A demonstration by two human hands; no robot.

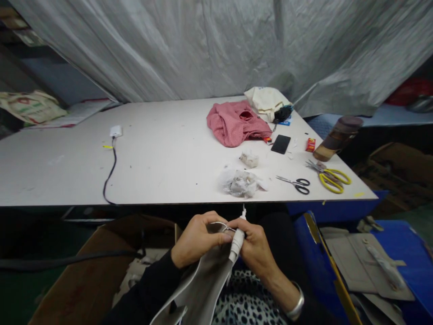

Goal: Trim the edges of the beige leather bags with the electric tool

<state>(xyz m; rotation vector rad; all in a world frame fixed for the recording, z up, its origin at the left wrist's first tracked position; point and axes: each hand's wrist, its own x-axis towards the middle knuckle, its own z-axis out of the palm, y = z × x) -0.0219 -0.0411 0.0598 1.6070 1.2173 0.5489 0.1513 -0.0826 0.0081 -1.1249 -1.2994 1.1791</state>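
Note:
Just in front of the table's near edge, my left hand (203,238) pinches the upper edge of a beige-grey leather-like bag piece (206,284), which hangs down over my lap. My right hand (257,248) is closed against the same edge, its fingers meeting those of my left. Within its grip is a slim tool wrapped in white (237,243), with a thin tip pointing up and away from me. A light strip or cord loops between the fingertips. The exact contact of tip, cord and edge is hidden by my fingers.
On the white table (162,158) are black-handled scissors (297,184), yellow-handled shears (331,178), crumpled plastic (241,183), a pink cloth (237,122), a phone (281,144) and a bottle (338,137). A cardboard box (84,271) stands left; a blue bin with beige pieces (361,262) stands right.

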